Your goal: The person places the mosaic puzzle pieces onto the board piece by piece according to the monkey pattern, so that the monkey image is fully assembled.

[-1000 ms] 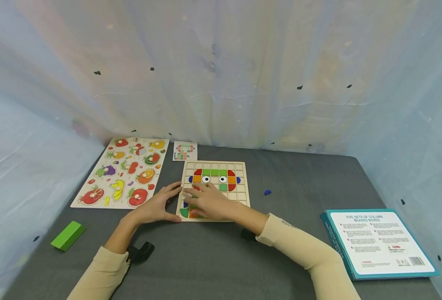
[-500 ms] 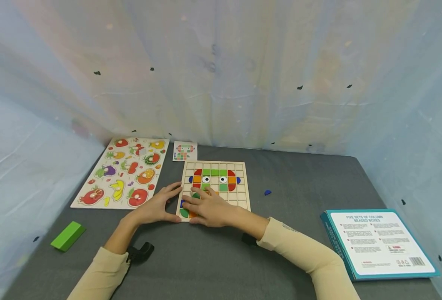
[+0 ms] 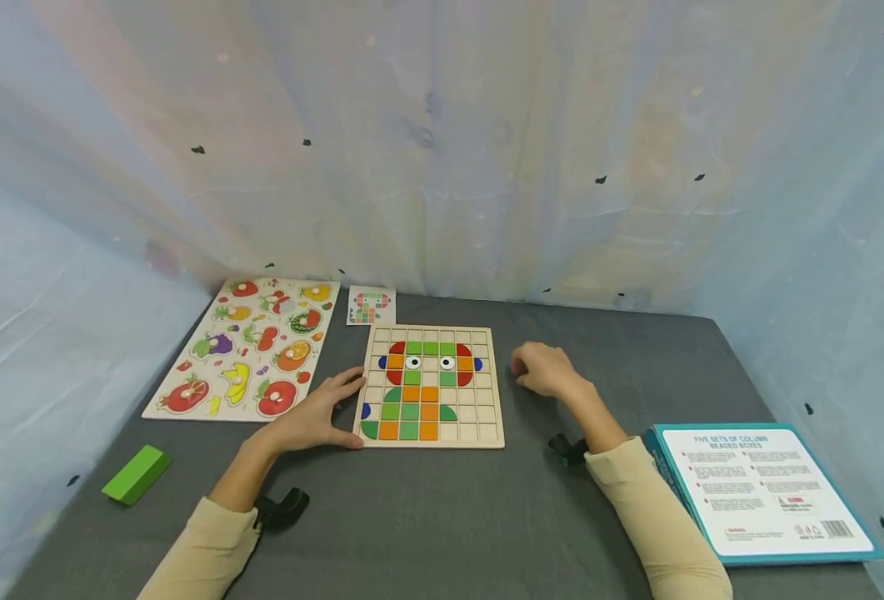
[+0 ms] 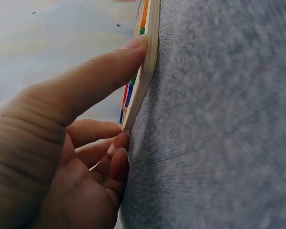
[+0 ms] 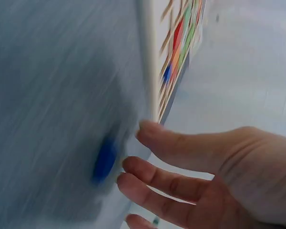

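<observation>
My left hand rests against the left side of a wooden grid board. Its thumb touches the near left corner, and the fingers lie along the left edge. Coloured tiles in green, orange, red and blue, with two eye tiles, form a figure on the grid. Right of the board, my right hand is low over the cloth, thumb and fingers apart. A small blue piece lies on the cloth just beyond its fingertips in the right wrist view; the hand hides it in the head view.
A small pattern card lies behind the board. Left of it is a fruit picture board, with a green block nearer the front. A teal and white box lies at the right. A plastic sheet hangs behind the table.
My right hand has left the tiles at the lower left of the grid and moved right, off the board, to the blue piece. The left hand has stayed at the board's edge.
</observation>
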Demonstrator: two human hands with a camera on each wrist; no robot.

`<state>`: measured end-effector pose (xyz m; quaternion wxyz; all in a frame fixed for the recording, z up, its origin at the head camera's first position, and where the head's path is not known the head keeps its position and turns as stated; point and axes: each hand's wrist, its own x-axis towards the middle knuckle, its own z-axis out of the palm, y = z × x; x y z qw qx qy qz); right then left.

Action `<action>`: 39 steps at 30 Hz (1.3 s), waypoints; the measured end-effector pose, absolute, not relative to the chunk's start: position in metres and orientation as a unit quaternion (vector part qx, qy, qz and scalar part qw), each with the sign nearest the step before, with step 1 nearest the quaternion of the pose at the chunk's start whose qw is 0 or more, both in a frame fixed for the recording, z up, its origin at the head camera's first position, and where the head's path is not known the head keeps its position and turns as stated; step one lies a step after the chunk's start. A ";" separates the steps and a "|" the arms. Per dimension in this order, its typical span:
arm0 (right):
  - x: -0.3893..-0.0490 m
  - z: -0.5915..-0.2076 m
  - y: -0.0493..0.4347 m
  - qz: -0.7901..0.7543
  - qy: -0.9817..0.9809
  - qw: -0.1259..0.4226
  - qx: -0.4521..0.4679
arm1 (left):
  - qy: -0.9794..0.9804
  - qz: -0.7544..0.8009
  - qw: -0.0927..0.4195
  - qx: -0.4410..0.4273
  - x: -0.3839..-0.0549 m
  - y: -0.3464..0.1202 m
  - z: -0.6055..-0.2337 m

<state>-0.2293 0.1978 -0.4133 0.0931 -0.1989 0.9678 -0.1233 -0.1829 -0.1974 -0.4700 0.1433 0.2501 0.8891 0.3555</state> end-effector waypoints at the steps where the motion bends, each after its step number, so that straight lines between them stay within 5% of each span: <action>1: -0.230 -0.414 0.208 -0.131 0.966 0.111 -0.194 | 0.889 0.355 0.143 0.250 -0.183 -0.197 -0.470; 9: -0.228 -0.420 0.235 -0.202 0.943 0.153 -0.214 | 0.894 0.349 0.145 0.239 -0.181 -0.197 -0.468; 20: -0.233 -0.417 0.209 -0.255 0.939 0.123 -0.194 | 0.891 0.354 0.143 0.246 -0.181 -0.197 -0.468; 28: -0.238 -0.424 0.153 -0.413 0.883 0.097 -0.200 | 0.892 0.351 0.144 0.244 -0.183 -0.197 -0.467; 39: -0.242 -0.428 0.046 -0.446 0.843 0.187 -0.237 | 0.890 0.351 0.143 0.252 -0.183 -0.198 -0.470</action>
